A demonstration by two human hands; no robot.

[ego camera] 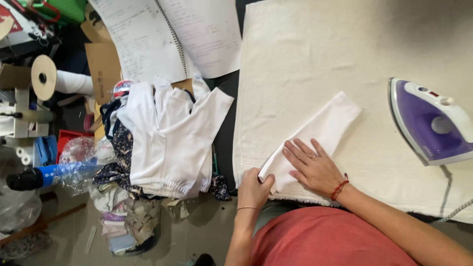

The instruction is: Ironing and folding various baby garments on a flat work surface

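A folded white cloth piece (322, 129) lies diagonally on a cream towel-covered ironing surface (305, 59). My right hand (311, 165) presses flat on the cloth's near end, fingers spread; a ring and a red thread bracelet show on it. My left hand (253, 187) pinches the cloth's near corner at the edge of the surface. A thin bangle sits on that wrist.
A purple and white iron (429, 120) rests on the surface at the right, its cord trailing off the near edge. A heap of white garments (170, 135) lies to the left over dark patterned fabric. An open spiral notebook (170, 34), a plastic bottle (59, 172) and paper rolls (49, 79) lie beyond.
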